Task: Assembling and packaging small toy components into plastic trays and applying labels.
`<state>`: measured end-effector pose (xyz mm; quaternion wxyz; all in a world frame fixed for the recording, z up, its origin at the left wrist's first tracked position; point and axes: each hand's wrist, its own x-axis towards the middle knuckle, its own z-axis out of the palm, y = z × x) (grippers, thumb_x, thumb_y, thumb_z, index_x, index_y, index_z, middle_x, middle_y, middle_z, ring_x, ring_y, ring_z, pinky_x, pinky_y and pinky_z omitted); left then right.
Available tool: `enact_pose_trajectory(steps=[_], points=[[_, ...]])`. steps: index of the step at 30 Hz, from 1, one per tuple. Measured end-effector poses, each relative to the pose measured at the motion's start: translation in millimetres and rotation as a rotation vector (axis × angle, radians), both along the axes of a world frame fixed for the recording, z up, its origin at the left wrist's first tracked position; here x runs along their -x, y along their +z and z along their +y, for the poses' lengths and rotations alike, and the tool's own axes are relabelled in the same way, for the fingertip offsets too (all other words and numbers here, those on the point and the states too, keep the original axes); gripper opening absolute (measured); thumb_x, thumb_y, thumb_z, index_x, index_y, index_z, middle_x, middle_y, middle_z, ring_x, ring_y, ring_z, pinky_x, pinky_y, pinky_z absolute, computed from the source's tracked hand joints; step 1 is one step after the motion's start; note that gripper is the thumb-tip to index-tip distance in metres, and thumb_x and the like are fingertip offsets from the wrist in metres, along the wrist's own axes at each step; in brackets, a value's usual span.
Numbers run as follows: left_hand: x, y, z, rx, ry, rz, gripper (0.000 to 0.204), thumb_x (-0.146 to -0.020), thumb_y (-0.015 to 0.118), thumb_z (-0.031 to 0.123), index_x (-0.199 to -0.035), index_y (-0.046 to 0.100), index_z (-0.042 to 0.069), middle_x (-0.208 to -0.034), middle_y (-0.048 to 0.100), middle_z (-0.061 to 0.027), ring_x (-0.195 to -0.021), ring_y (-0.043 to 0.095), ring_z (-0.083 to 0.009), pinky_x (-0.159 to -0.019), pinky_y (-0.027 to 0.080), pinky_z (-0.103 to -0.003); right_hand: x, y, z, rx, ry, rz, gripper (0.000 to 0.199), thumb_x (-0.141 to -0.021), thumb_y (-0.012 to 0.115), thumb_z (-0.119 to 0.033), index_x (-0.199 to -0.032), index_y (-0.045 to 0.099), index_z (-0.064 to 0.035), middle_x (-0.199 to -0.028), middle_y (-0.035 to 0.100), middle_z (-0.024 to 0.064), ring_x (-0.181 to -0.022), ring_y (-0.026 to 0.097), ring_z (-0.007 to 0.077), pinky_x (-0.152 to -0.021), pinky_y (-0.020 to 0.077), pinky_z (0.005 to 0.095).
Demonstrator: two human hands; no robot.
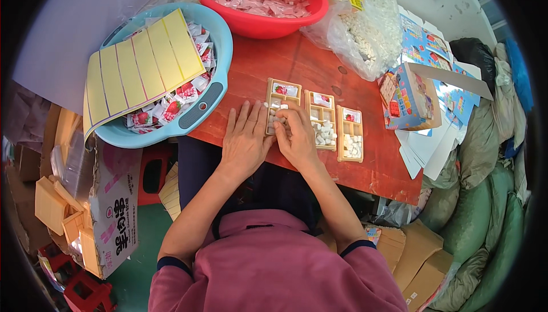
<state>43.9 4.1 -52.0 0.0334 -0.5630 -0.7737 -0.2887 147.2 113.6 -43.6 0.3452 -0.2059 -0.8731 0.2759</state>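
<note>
Three small tan compartment trays lie in a row on the red table. My left hand (246,144) rests flat with fingers stretched out, its edge against the leftmost tray (270,85). Over that tray's lower compartment my right hand (301,141) curls, fingertips bent together among small white pieces (272,122); whether anything is pinched there is hidden. A strawberry-printed sachet (285,90) sits in its top compartment. The middle tray (307,96) and the right tray (339,141) each hold a sachet above and white pieces below.
A blue basin (226,44) of strawberry sachets, partly covered by a yellow striped sheet (145,61), stands left. Behind are a red basin (228,20) of pink packets and a clear bag (371,32) of white pieces. Printed box (410,98) and flat cartons lie right.
</note>
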Motion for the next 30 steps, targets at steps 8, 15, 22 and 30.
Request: enact_pose_trajectory(steps=[8, 15, 22, 30], points=[[23.0, 13.3, 18.5, 0.007, -0.046, -0.036, 0.046, -0.085, 0.049, 0.012, -0.130, 0.045, 0.004, -0.133, 0.046, -0.0158, -0.126, 0.039, -0.0355, -0.107, 0.024, -0.049, -17.2, 25.0, 10.2, 0.053, 0.005, -0.011, 0.010, -0.079, 0.061, -0.004, -0.089, 0.058, -0.0021, -0.105, 0.062, 0.0177, -0.089, 0.060, 0.0321, -0.076, 0.0472, 0.0383], [38.7, 5.5, 27.4, -0.079, -0.127, -0.021, 0.025, -0.080, 0.051, 0.002, -0.101, 0.062, 0.005, -0.095, 0.060, -0.0086, -0.098, 0.055, -0.0270, -0.084, 0.043, -0.038, -36.4, 37.2, 14.4, 0.039, -0.006, -0.146, 0.015, -0.082, 0.062, -0.008, -0.095, 0.060, -0.0029, -0.090, 0.062, 0.0119, -0.076, 0.061, 0.0262, -0.066, 0.0491, 0.0336], [20.8, 13.4, 29.0, -0.303, -0.104, -0.456, 0.020, -0.077, 0.060, 0.000, -0.096, 0.064, 0.002, -0.090, 0.060, -0.0108, -0.085, 0.058, -0.0287, -0.074, 0.047, -0.037, -52.2, 28.9, -9.3, -0.069, 0.111, -0.395, 0.017, -0.079, 0.065, -0.011, -0.093, 0.060, -0.0044, -0.083, 0.059, 0.0103, -0.075, 0.061, 0.0294, -0.062, 0.0491, 0.0387], [18.4, 14.3, 35.7, -0.319, -0.239, -0.150, 0.021, -0.076, 0.062, 0.001, -0.096, 0.065, 0.002, -0.095, 0.061, -0.0117, -0.089, 0.057, -0.0301, -0.078, 0.048, -0.038, -26.1, 35.7, 11.6, 0.141, -0.028, -0.123, 0.012, -0.080, 0.062, -0.005, -0.090, 0.056, -0.0028, -0.078, 0.060, 0.0124, -0.072, 0.060, 0.0308, -0.061, 0.0486, 0.0377]])
